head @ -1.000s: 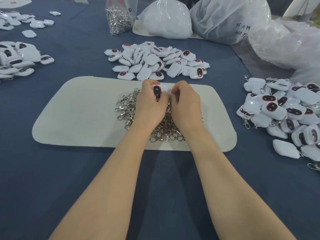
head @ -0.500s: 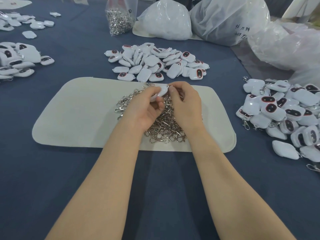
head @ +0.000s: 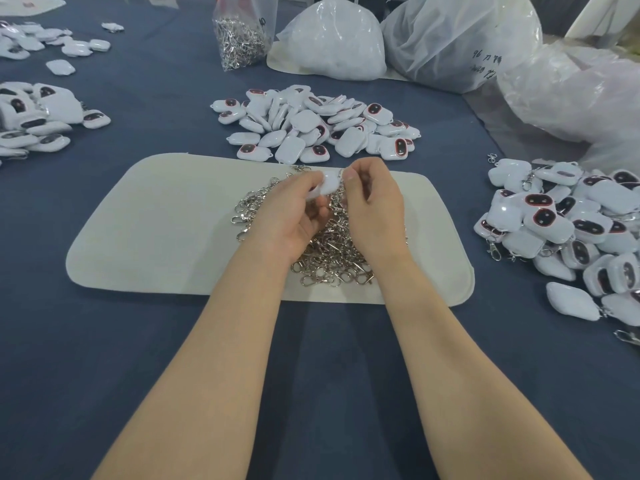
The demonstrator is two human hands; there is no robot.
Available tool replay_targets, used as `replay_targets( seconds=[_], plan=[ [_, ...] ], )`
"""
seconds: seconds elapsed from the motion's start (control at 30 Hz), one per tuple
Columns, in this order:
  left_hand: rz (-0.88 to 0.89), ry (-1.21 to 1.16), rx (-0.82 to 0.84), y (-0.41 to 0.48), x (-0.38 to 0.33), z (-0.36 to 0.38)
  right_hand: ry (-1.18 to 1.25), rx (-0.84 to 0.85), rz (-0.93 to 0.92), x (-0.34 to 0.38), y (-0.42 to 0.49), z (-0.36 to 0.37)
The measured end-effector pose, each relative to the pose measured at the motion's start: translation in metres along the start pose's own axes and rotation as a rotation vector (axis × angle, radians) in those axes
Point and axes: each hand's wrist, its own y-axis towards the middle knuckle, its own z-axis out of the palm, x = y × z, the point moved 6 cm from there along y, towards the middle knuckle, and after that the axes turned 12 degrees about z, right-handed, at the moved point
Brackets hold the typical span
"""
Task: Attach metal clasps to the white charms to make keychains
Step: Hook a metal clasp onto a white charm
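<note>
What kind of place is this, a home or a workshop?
Probably a small hand-assembly workshop: heaps of identical white plastic charms lie on a blue cloth-covered table, silver metal clasps are piled on a cream felt mat, and big clear plastic bags hold stock.

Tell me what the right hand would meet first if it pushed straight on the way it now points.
The white charm that the left hand holds: the right hand, angled forward and slightly left, has its thumb at its edge. Beyond, probably the pile of loose charms; depth is unclear.
</note>
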Motion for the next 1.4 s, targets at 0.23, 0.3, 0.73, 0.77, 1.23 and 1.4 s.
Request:
replay_targets(
  seconds=[0.23,0.3,0.73,0.77,1.23,1.4],
  plan=[
    [0.673,0.807,0.107,-0.008,-0.029,0.009,-0.282,0.071,-0.089,-0.001,0.006,-0.001],
    [0.767,0.968,0.169,-0.010,-0.028,0.012,-0.346,0.127,-0.077,-0.005,0.007,0.002],
    [0.027,-0.056,-0.034,0.001,-0.002,-0.003,0.021,0.044,-0.013,0.002,0.002,-0.001],
    [-0.012,-0.119,-0.015,0.000,-0.001,-0.001,0.040,0.031,-0.018,0.003,0.002,-0.002],
    [0.353,0.319,-0.125,0.004,-0.018,-0.011,-0.156,0.080,-0.075,0.004,0.002,0.002],
    [0.761,0.848,0.017,-0.013,-0.032,0.009,-0.269,0.160,-0.025,-0.004,0.006,0.002]
  ],
)
